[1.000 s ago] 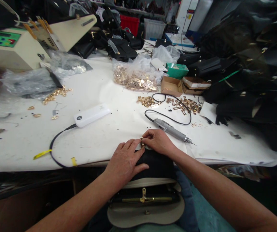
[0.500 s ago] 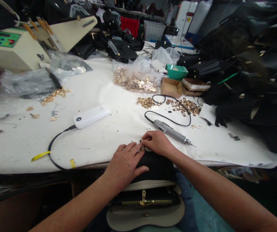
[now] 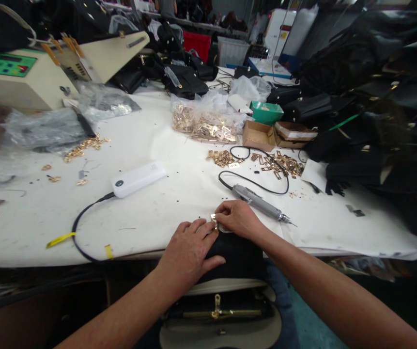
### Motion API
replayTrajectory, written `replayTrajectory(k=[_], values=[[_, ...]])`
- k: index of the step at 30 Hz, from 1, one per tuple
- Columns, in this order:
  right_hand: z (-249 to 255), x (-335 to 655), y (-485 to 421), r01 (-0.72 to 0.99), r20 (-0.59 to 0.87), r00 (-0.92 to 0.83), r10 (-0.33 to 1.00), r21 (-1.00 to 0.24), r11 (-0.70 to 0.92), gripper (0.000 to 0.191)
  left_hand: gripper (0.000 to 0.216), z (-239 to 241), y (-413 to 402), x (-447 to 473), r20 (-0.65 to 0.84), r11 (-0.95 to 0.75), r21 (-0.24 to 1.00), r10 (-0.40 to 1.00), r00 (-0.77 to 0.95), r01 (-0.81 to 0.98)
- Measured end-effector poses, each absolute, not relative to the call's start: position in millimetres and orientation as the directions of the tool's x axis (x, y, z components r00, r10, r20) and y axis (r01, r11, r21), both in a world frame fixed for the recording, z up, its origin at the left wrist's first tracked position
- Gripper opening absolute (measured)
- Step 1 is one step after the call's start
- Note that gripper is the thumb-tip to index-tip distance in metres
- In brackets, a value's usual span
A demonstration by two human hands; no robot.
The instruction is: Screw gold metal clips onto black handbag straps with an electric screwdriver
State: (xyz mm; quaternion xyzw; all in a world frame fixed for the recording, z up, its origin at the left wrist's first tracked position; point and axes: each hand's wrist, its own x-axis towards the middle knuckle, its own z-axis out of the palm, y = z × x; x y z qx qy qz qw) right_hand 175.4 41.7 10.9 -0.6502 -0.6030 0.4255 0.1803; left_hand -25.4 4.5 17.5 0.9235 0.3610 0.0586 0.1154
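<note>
A black handbag (image 3: 239,254) lies at the table's front edge, its pale-lined flap hanging open towards me with a gold clasp (image 3: 217,306) inside. My left hand (image 3: 190,247) presses the bag's far edge, fingers bent over it and thumb stretched across the black panel. At that edge, my right hand (image 3: 238,218) pinches a small gold metal plate (image 3: 214,219) between thumb and forefinger, right beside the left fingertips. Exactly how the plate meets the bag is hidden by the fingers. A grey electric screwdriver (image 3: 259,201) rests just beyond my right hand.
A white power bank (image 3: 139,179) with a black cable lies left. Gold fittings (image 3: 281,165) are heaped behind the screwdriver, near cardboard boxes (image 3: 259,135) and a green box (image 3: 266,111). Black bags (image 3: 375,160) pile up right; a cream machine (image 3: 23,82) stands back left.
The gold plate shows more clearly between the fingers of my right hand, which have shifted slightly. My left hand stays on the bag. The whole view has moved a little.
</note>
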Motion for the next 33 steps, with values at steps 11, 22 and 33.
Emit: replayTrajectory(k=[11, 22, 33], values=[[11.2, 176.0, 42.9, 0.658, -0.332, -0.103, 0.938, -0.73, -0.186, 0.011, 0.053, 16.9, 4.8, -25.4, 0.033, -0.714, 0.252, 0.681, 0.732, 0.653], [14.5, 174.1, 44.9, 0.709, -0.304, -0.108, 0.947, -0.691, -0.141, 0.01, 0.054, 21.8, 6.9, -23.5, -0.032, -0.708, 0.234, 0.679, 0.733, 0.666], [21.5, 171.6, 51.3, 0.787, -0.267, -0.116, 0.957, -0.612, -0.076, 0.013, 0.062, 31.8, 12.1, -19.2, -0.14, -0.687, 0.178, 0.691, 0.709, 0.704]])
